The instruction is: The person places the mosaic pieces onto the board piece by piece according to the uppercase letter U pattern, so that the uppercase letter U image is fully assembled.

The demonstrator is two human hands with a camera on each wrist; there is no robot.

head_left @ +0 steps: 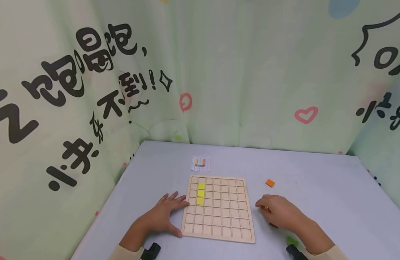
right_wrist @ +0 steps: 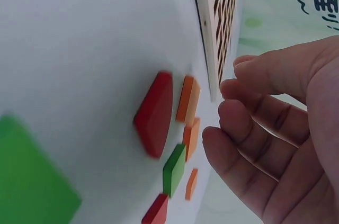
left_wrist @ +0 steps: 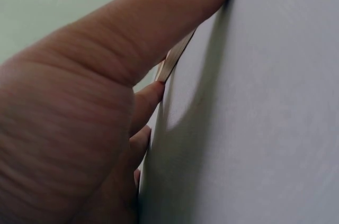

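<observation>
A wooden grid board [head_left: 223,216] lies on the table, with three yellow tiles [head_left: 201,193] stacked in a column of cells near its upper left. My left hand [head_left: 160,213] rests along the board's left edge, thumb near the bottom corner and fingers spread higher up. To the right of the board, my right hand [head_left: 281,211] hovers over loose tiles. Its fingers are loosely bent, with nothing between them in the right wrist view. Beneath and beyond them lie a red tile [right_wrist: 155,115], an orange tile [right_wrist: 187,99] and a small green tile [right_wrist: 174,170].
Behind the board lies a small card [head_left: 201,164] printed with a coloured U shape on a grid. A lone orange tile [head_left: 270,183] sits beyond my right hand. A larger green tile [head_left: 291,241] lies by the right wrist. Printed curtains [head_left: 239,90] surround the table.
</observation>
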